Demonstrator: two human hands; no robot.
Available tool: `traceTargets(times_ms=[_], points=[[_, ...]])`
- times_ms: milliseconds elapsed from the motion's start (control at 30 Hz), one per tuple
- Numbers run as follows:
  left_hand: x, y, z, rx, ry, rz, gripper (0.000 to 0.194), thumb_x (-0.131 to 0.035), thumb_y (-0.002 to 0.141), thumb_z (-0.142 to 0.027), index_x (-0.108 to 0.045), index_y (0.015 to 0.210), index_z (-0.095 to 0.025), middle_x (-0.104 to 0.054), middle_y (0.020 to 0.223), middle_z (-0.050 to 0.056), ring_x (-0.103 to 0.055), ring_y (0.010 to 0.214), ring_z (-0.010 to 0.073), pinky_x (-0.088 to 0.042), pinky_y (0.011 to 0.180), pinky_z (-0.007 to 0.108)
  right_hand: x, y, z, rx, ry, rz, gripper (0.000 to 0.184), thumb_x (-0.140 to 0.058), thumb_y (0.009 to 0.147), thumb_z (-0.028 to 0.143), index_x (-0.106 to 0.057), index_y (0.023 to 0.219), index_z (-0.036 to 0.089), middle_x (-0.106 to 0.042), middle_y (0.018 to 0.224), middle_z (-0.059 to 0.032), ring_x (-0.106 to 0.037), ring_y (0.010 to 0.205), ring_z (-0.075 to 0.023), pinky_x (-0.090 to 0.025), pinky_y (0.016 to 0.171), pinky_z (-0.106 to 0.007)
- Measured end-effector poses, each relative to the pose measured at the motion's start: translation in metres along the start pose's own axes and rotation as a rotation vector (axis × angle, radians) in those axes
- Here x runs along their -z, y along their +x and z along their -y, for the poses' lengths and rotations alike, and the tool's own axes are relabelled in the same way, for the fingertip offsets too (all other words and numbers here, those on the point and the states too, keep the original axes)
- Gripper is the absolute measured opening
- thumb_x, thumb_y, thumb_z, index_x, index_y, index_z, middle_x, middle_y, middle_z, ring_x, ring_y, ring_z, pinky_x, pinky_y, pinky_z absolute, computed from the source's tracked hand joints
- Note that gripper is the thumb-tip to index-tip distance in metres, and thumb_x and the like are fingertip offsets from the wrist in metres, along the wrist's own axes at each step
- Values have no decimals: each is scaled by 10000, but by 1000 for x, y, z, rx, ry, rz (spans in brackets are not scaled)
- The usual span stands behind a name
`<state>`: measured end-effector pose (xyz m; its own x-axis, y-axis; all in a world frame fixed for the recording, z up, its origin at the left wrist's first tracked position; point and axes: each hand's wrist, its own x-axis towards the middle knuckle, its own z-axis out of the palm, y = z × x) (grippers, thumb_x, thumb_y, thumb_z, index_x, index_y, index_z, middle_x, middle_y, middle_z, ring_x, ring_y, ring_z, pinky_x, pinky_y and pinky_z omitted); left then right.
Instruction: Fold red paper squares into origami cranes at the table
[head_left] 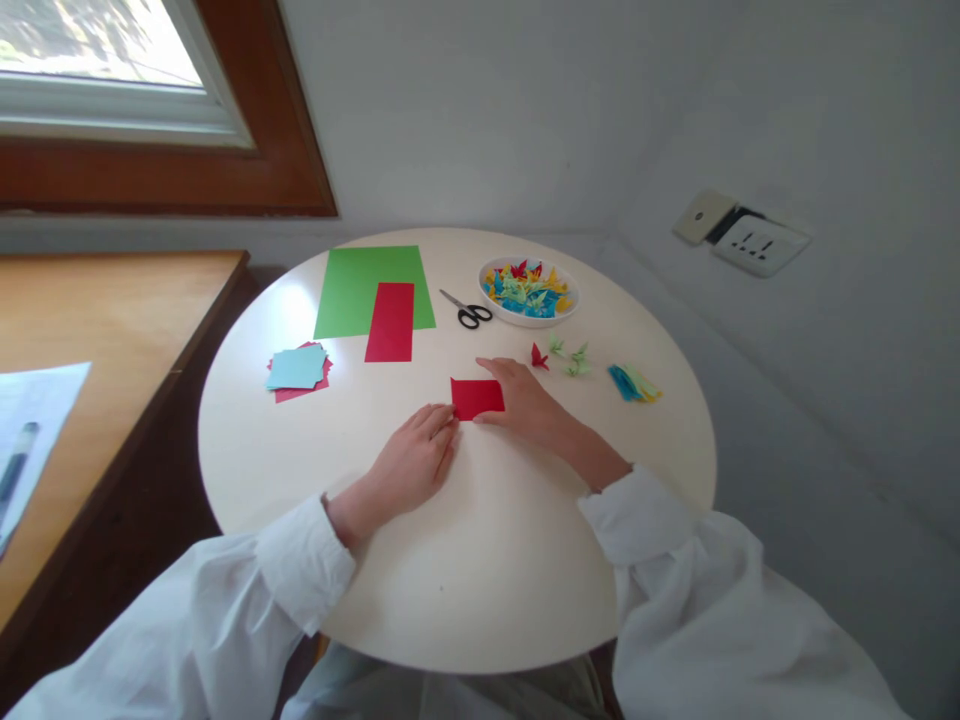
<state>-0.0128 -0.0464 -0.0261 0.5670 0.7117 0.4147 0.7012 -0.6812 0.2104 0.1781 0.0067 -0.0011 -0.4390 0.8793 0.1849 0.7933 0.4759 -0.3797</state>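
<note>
A small red piece of paper, apparently folded, lies on the round white table between my hands. My left hand has its fingers together, the tips pressed at the paper's lower left edge. On the other side, my right hand holds the right edge, thumb below and forefinger along the top. Just beyond it rest a red folded paper piece and several pale green folded paper pieces. Parts of the paper's edges are hidden under my fingers.
Farther back are a green sheet, a red paper strip, black-handled scissors and a white dish of colourful folded paper. Light blue and red squares lie left; blue and yellow pieces lie right.
</note>
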Motion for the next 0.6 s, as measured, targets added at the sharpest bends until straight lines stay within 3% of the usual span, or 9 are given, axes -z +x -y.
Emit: traceTargets(times_ms=[100,233,400,500,600], points=[[1,-1,-1,31,-23,-8,305,-338,895,-206,-601,1008,-100,-582,1091,159,-553,1029,241,-490,893,402,9,18,6,-59,29,203,765,-700,646,272,-350,1324,216,-457,1329,-130,-435,1207,-282,-370,957,-423],[2,-1,-2,42,-24,9,302,-338,896,-210,-578,1039,-96,-563,1099,159,-557,1014,236,-490,892,385,20,27,17,-104,-80,322,748,-699,627,237,-381,1302,189,-519,1265,-142,-463,1171,-303,-337,939,-440],[4,-1,-2,92,-100,16,292,-342,892,-211,-495,1128,-136,-522,1158,154,-556,1018,233,-501,859,389,23,26,20,-67,-86,276,370,-632,670,225,-574,1033,182,-656,1002,-72,-583,913,-245,-357,814,-360],[7,-2,0,171,-211,-62,324,-374,876,-202,-414,1195,-158,-498,1194,146,-535,1065,216,-484,894,381,25,20,17,-27,-39,239,86,-562,712,191,-614,773,159,-667,774,-42,-579,723,-185,-363,717,-305],[10,0,4,212,-281,-163,448,-416,845,-182,-314,1282,-171,-466,1253,151,-467,1173,218,-432,967,403,30,11,17,-44,112,214,86,-536,718,155,-605,667,151,-657,691,-30,-563,651,-149,-379,639,-262]])
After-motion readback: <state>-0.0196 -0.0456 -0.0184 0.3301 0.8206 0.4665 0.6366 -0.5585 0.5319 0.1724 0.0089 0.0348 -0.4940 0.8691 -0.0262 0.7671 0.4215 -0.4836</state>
